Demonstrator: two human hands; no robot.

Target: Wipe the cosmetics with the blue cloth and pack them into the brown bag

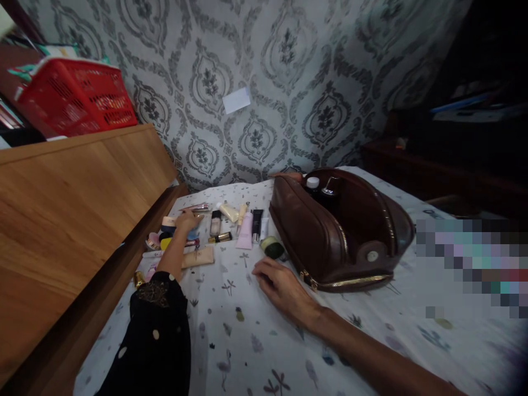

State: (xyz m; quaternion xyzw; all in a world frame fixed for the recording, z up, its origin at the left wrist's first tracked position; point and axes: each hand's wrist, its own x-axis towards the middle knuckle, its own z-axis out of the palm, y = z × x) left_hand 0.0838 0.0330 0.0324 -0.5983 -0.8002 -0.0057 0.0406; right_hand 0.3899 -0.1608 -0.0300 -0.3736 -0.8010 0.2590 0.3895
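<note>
My left hand [188, 220] is among the cosmetics at the left of the patterned sheet, fingers closed around something small that I cannot make out. Beside it lie a slim silvery tube [198, 207] and a foundation bottle [215, 223]. A beige tube [198, 257] lies near my left wrist. My right hand [281, 286] rests on the sheet, fingers loosely bent and apart, holding nothing visible. Just above its fingers is a green, dark-ended item [272, 247]. To its right stands a brown toiletry bag [305, 225], unzipped, with a white-capped bottle [313, 183] inside.
Pink [245, 231] and black tubes [257, 224] lie mid-sheet, near a gold-and-black lipstick [220, 237]. A wooden headboard [82, 203] borders the left side, with a red basket [82, 96] above. Patterned wallpaper [256, 55] rises behind. The far right edge is pixelated.
</note>
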